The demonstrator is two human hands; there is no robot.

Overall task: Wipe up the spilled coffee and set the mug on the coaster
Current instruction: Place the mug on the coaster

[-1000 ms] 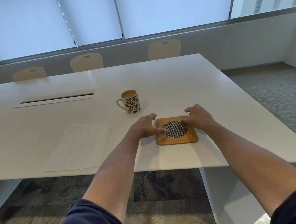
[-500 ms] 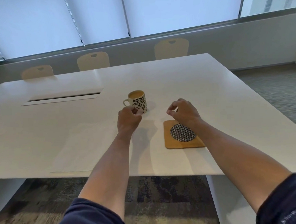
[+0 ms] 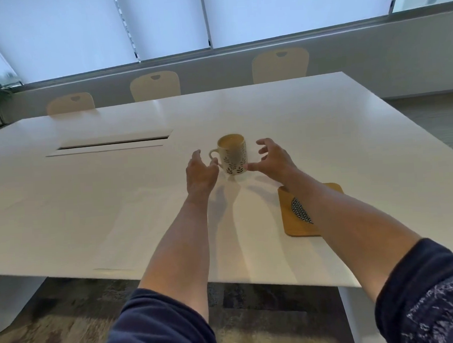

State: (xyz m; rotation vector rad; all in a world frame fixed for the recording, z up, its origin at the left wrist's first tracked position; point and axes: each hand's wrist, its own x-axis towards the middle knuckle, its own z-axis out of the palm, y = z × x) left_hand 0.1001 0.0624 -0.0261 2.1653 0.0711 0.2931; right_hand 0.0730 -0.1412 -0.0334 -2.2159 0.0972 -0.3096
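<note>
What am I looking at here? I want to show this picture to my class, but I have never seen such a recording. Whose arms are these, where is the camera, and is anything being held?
No machine here: a person wears one camera on the head, looking forward and down, so you see their own two arms in dark blue sleeves. On the large white table stands a cream ceramic mug with a dark leaf pattern, filled with light brown coffee. The left hand is open beside its handle, and the right hand is open on the other side. Neither grips it yet, so nothing is held. Nearer the person lies a square wooden coaster with a dark patterned centre, partly hidden by the right forearm. Any spill is too faint to make out.
</note>
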